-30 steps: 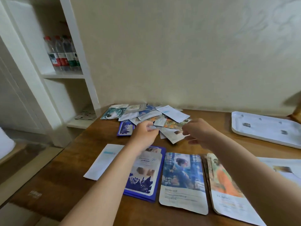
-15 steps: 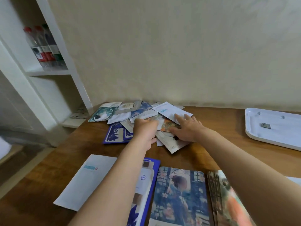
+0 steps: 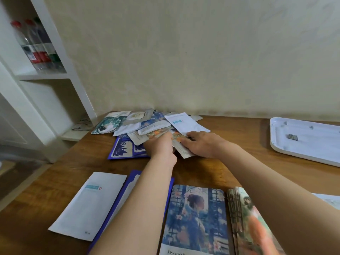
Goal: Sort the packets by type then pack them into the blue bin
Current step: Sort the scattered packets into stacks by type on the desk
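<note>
A loose pile of packets (image 3: 147, 124) lies at the back of the wooden table (image 3: 230, 168), against the wall. My left hand (image 3: 160, 147) is curled at the pile's front and pinches an orange-patterned packet (image 3: 156, 133). Beside it, my right hand (image 3: 202, 144) rests with straight fingers on a pale packet (image 3: 184, 152). Sorted stacks lie nearer to me: a white packet (image 3: 86, 205), a blue-bordered one (image 3: 127, 188) partly under my left forearm, a blue portrait packet (image 3: 195, 218) and an orange portrait packet (image 3: 244, 216). No blue bin is in view.
A white tray (image 3: 303, 151) holding a small dark item (image 3: 292, 137) sits at the right edge of the table. White shelves with several water bottles (image 3: 36, 50) stand to the left. A dark blue packet (image 3: 125, 150) lies at the pile's left front.
Both hands have come down from above the pile onto it. The left now pinches the orange-patterned packet and the right lies flat. The view has moved closer.
</note>
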`<state>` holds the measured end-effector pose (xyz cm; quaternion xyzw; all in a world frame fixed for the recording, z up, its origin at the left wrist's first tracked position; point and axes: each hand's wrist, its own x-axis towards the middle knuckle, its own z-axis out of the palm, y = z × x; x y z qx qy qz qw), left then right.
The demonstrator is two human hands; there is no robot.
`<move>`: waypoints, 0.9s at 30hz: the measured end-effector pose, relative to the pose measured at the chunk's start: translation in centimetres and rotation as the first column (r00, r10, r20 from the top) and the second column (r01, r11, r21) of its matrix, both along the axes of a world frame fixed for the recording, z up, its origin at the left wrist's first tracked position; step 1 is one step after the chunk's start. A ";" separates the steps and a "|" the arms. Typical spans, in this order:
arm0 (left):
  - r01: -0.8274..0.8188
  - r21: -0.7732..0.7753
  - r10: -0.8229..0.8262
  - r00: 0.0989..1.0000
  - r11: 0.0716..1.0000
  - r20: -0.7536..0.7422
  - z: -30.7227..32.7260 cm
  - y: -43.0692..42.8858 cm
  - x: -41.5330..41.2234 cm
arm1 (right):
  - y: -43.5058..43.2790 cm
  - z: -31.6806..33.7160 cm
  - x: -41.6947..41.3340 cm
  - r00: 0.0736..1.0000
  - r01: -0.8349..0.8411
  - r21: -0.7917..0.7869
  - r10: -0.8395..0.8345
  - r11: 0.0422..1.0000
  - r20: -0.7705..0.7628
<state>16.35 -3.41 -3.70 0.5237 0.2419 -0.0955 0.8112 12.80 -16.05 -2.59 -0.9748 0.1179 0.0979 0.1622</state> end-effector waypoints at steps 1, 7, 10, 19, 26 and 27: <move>-0.023 -0.029 0.023 1.000 0.999 -0.017 0.1 -0.1 -0.3 | 0.0 0.2 -0.2 1.000 -0.001 0.017 0.001 1.000 0.005; 0.039 -0.226 -0.055 0.996 0.973 -0.065 1.5 -0.3 -1.0 | -0.4 0.6 -0.6 0.999 0.032 0.155 -0.035 0.987 0.019; 0.184 -0.223 -0.197 0.980 0.957 -0.038 1.9 -0.3 -1.1 | -0.8 0.5 -0.6 0.999 0.020 0.176 -0.026 0.984 0.028; 0.438 0.088 -0.434 0.899 0.895 -0.061 0.6 -0.7 0.4 | -1.9 0.9 -2.3 0.992 -0.108 0.177 0.096 0.978 0.079; 0.454 0.253 -0.449 0.890 0.854 -0.081 -0.7 -1.3 1.0 | -3.7 1.1 -2.9 0.979 -0.018 0.441 -0.075 0.897 0.191; 0.456 0.246 -0.454 0.889 0.856 -0.067 -0.8 -1.3 0.9 | -3.9 1.0 -2.9 0.960 0.018 0.475 -0.149 0.880 0.239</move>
